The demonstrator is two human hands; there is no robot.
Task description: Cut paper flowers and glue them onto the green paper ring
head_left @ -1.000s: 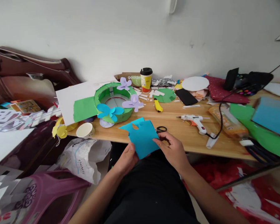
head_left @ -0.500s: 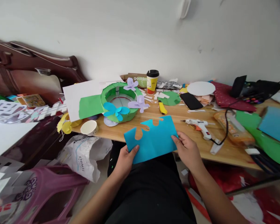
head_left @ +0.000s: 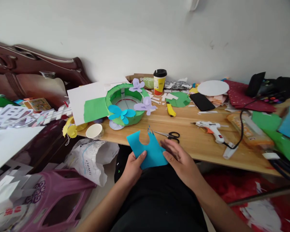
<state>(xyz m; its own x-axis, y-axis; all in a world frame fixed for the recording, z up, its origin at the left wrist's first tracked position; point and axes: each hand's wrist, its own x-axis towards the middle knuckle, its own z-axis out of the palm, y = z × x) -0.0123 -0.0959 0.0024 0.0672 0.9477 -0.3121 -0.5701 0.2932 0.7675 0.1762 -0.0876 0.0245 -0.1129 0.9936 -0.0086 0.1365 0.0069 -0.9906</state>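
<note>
A folded piece of blue paper (head_left: 148, 149) with a round notch cut from its top edge sits over my lap at the table's front edge. My left hand (head_left: 133, 167) pinches its lower left corner, thumb on top. My right hand (head_left: 180, 161) lies against the paper's right edge with the fingers stretched flat along the fold. Black-handled scissors (head_left: 168, 135) rest on the wooden table (head_left: 183, 124) just behind my right hand.
A green paper ring with blue and purple paper flowers (head_left: 126, 104) stands behind the paper. Beyond it are a yellow coffee cup (head_left: 159, 82), a yellow box cutter (head_left: 170, 110), a white glue gun (head_left: 211, 127) with its cord, a black phone (head_left: 202, 101) and paper scraps. A purple stool (head_left: 55, 199) is lower left.
The blue paper was spread open wide between both hands half a second ago; now it is folded narrow again, and my right hand has come left and lies flat on its edge.
</note>
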